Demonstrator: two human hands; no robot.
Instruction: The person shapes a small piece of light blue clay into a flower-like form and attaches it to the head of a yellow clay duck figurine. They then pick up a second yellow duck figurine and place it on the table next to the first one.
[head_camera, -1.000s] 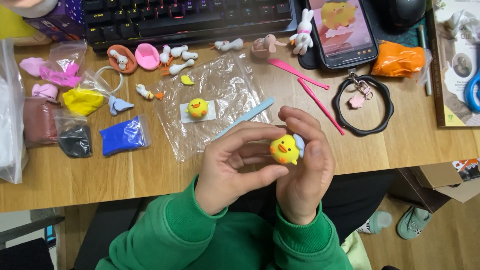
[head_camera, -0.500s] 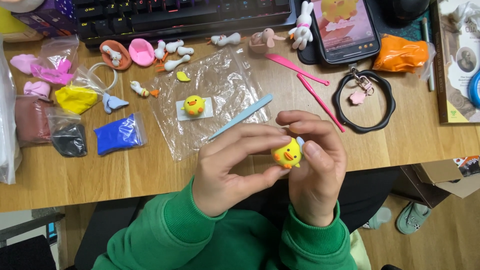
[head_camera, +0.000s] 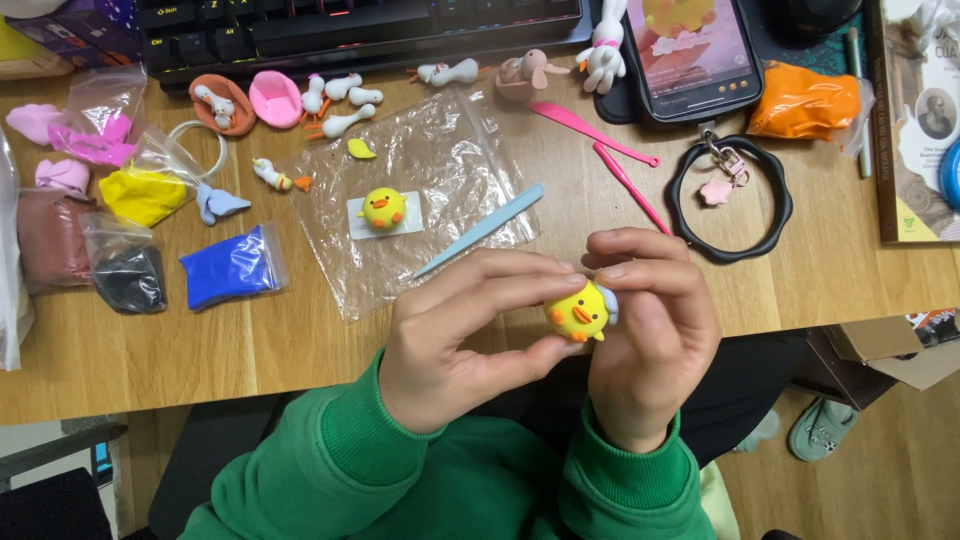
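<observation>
Just over the near edge of the table (head_camera: 300, 350): yellow clay duck (head_camera: 578, 312) pinched between left hand (head_camera: 440, 350) and right hand (head_camera: 655, 330), fingers (head_camera: 500, 280) of both clamped on it.

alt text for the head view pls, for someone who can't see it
Left hand and right hand in green sleeves together hold a small yellow clay chick over a wooden desk. Clay bags, a second chick and modelling tools lie behind.

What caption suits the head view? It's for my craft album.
Both hands pinch a yellow clay chick above a wooden desk strewn with clay bags.
</observation>
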